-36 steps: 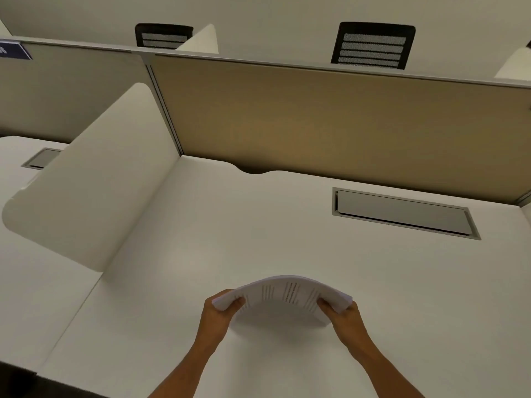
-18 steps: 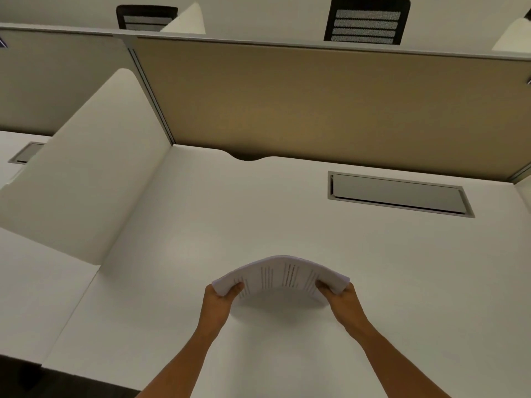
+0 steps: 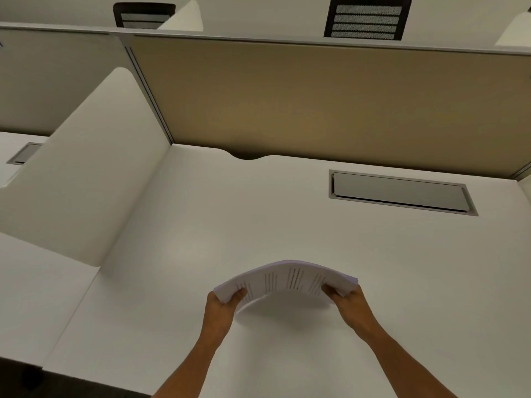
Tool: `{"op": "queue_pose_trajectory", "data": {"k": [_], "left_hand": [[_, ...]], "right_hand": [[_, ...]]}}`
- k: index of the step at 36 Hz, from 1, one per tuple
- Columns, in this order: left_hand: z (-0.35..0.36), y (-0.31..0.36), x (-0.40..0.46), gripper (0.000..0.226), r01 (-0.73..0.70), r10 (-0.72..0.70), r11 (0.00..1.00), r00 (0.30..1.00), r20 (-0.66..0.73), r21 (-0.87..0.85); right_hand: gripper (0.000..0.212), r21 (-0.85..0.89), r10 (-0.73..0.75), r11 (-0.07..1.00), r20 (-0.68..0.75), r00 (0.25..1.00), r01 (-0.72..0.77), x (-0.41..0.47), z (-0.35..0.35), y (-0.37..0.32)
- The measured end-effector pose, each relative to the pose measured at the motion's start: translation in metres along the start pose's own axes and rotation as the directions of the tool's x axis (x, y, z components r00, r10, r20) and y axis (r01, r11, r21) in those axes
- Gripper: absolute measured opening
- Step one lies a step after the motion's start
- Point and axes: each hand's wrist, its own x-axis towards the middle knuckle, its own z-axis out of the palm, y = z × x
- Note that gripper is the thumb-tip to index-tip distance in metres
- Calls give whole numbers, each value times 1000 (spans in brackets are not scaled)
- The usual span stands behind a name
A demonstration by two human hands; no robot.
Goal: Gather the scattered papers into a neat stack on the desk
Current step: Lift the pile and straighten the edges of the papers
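**Q:** Where are the papers, and how are you holding them?

**A:** I have the stack of papers (image 3: pixel 287 280) in both hands, lifted over the near middle of the white desk (image 3: pixel 201 225). My left hand (image 3: pixel 219 311) grips the left end, thumb on top and fingers curled underneath. My right hand (image 3: pixel 349 307) grips the right end the same way. Both hands are clamped on the stack. The sheets bow upward in the middle like an arch, and their ends dip toward my hands. Lines of printed text run across the top sheet, too small to read. A soft shadow lies on the desk below the arch, so the middle of the stack is clear of the surface; I cannot tell whether the near edge touches the desk.

**Q:** What else is around you?

**A:** To the far right, a grey rectangular cable hatch (image 3: pixel 399 192) is set flush into the desk, well apart from the papers. A tan partition panel (image 3: pixel 316 101) stands along the far edge, with a small curved notch (image 3: pixel 247 155) cut in the desk at its foot. A white rounded divider (image 3: pixel 86 168) walls off the left side. Beyond the partition, the tops of two black mesh chair backs show, one far left (image 3: pixel 143 15), one far right (image 3: pixel 367 18).
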Motion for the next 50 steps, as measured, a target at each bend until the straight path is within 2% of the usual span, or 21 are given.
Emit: {"op": "queue_pose_trajectory", "data": {"k": [8, 12, 13, 17, 21, 26, 28, 30, 31, 33, 36, 38, 40, 42, 46, 48, 50], "left_hand": [[0, -8, -2, 49, -50, 40, 993, 995, 92, 108], [-1, -15, 1, 34, -11, 5, 995, 998, 66, 101], [-1, -16, 2, 30, 5, -10, 996, 998, 61, 84], [-5, -17, 6, 35, 59, -61, 998, 997, 52, 33], [-11, -12, 11, 23, 91, -93, 996, 994, 59, 23], [-19, 0, 22, 21, 80, -79, 996, 996, 31, -46], [-24, 8, 31, 41, 69, -69, 996, 998, -7, -54], [-28, 20, 40, 76, 40, -39, 999, 998, -48, 26], [-28, 29, 44, 88, -6, 9, 997, 999, -34, 80], [-25, 51, 48, 97, -147, 134, 968, 988, 76, 205], [-12, 82, 48, 94, -367, 240, 855, 906, 350, 365], [1, 100, 45, 90, -476, 253, 785, 831, 496, 397], [15, 114, 41, 77, -507, 245, 792, 774, 584, 340], [26, 122, 38, 56, -521, 267, 803, 747, 609, 288], [40, 122, 38, 15, -427, 234, 863, 810, 537, 268], [44, 118, 40, 6, -370, 203, 892, 842, 499, 261], [46, 115, 40, 8, -329, 189, 914, 863, 469, 237]], "right_hand": [[33, 1, 72, 997, 22, 997, -72, -4, 4, 11], [33, -28, 79, 997, -4, 997, -79, -2, 7, 7], [32, -52, 83, 995, -4, 997, -84, 0, 6, 6], [26, -212, 120, 970, 12, 993, -115, 9, 0, -8], [13, -409, 91, 912, 112, 989, -37, 17, -12, -41], [14, -589, 82, 806, 226, 971, 69, 26, -28, -88], [13, -627, 92, 772, 269, 959, 102, 27, -33, -105], [14, -660, 98, 741, 283, 954, 120, 26, -37, -122], [15, -683, 98, 719, 283, 954, 128, 26, -38, -131], [17, -734, 91, 661, 286, 954, 157, 24, -37, -148], [18, -791, 79, 570, 321, 944, 221, 20, -31, -171], [22, -824, 69, 503, 338, 939, 260, 17, -25, -183], [24, -858, 56, 426, 341, 938, 286, 14, -18, -193], [25, -881, 39, 360, 342, 939, 306, 10, -11, -200], [27, -903, -14, 276, 337, 941, 328, 4, -1, -210], [27, -907, -21, 264, 335, 942, 329, 4, 0, -213], [28, -900, -27, 285, 336, 941, 330, 4, -1, -214]]}}
